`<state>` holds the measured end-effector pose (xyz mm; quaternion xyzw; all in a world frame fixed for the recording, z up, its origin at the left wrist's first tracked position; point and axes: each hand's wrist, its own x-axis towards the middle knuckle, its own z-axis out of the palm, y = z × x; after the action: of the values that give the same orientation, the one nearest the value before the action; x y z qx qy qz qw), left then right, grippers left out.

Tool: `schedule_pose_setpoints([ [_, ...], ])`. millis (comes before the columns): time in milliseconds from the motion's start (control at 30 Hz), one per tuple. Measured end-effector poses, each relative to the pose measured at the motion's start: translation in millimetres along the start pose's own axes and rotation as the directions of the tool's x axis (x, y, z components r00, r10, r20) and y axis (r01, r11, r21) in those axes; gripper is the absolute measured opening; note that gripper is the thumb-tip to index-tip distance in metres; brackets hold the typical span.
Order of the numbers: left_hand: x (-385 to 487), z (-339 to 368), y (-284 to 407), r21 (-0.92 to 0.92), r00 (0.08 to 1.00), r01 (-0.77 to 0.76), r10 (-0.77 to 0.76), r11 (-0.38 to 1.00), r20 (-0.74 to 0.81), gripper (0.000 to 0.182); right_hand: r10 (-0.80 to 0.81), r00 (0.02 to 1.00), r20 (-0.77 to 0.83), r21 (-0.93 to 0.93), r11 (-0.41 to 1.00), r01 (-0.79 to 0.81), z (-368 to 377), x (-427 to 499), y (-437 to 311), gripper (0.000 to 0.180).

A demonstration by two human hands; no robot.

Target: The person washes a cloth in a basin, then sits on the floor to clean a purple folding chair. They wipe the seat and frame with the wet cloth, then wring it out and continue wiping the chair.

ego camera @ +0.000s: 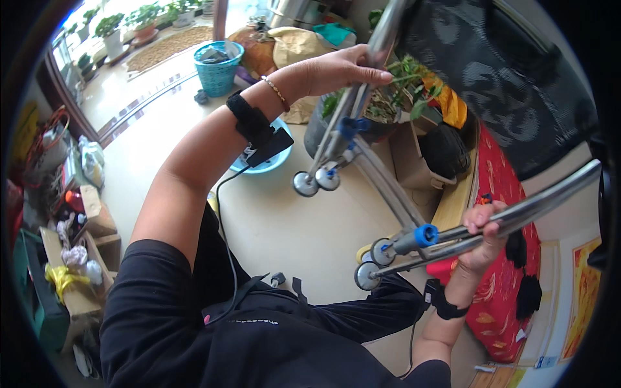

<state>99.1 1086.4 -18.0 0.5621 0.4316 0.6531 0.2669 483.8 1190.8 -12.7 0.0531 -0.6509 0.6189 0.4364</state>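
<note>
Both hands hold a folding frame of shiny metal tubes (388, 182), lifted and tilted above the floor. My left hand (347, 70) grips an upper tube, with thumb and fingers on either side. Lower right, my right hand (485, 237) wraps around a pair of tubes. Small paired discs that look like wheels (305, 183) sit at two ends of the frame, beside blue plastic joints (427, 235). A black mesh fabric panel (485, 82) with a pale print spreads at upper right and appears joined to the frame. Its far end is cut off.
A potted plant (407, 82) stands close behind the frame, beside a storage bin (417, 165). A light blue basin (271, 162) lies under my left forearm. A red cloth (499, 291) covers furniture at right. Cardboard boxes (77, 291) line the left. A blue basket (216, 72) stands farther off.
</note>
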Motion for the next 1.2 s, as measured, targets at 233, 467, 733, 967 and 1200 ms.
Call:
schedule_pose_setpoints([
  [233,-142,-96,9,-0.069,0.938,0.093,-0.111,0.993,-0.33,0.024,0.209,0.948,0.241,-0.081,0.977,-0.195,69,44,93,0.048],
  [467,-248,-127,-18,-0.126,0.674,0.147,-0.192,0.981,-0.713,0.025,0.496,0.816,0.297,-0.25,0.865,-0.434,106,76,217,0.032],
  [733,-318,-168,-49,-0.079,0.532,0.283,-0.225,0.956,-0.816,0.024,0.746,0.599,0.292,-0.438,0.661,-0.609,159,73,341,0.038],
  [967,-386,-214,-47,-0.072,0.371,0.342,-0.205,0.937,-0.906,0.026,0.722,0.605,0.335,-0.453,0.686,-0.569,246,64,407,0.026],
  [1200,-452,-268,-53,-0.059,0.26,0.322,-0.148,0.945,-0.954,0.03,0.692,0.576,0.435,-0.443,0.721,-0.532,328,64,467,0.028],
])
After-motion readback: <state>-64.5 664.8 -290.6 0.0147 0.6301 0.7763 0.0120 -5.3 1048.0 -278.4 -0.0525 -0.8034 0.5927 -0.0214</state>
